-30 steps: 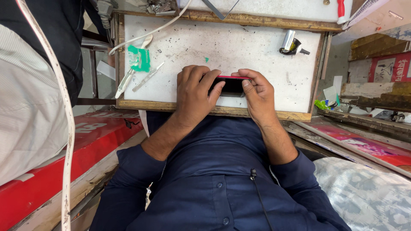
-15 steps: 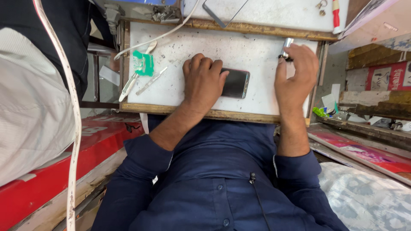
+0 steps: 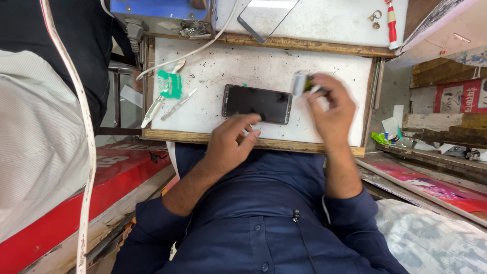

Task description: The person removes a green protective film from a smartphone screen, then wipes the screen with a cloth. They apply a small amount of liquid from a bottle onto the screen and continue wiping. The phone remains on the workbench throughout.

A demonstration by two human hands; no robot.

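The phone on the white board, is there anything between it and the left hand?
Nothing visible. The left hand rests at the near edge of the phone, fingertips at its rim. The right hand holds a small metal object off its right end.

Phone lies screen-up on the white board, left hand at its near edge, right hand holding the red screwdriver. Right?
Not quite. In the head view the right hand holds a small silvery cylinder; the red screwdriver lies untouched on the shelf beyond. Phone, white board and left hand are as stated.

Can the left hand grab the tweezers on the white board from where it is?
Probably yes. The left hand rests by the phone, and the tweezers lie apart on the bare board to its side, nothing between them.
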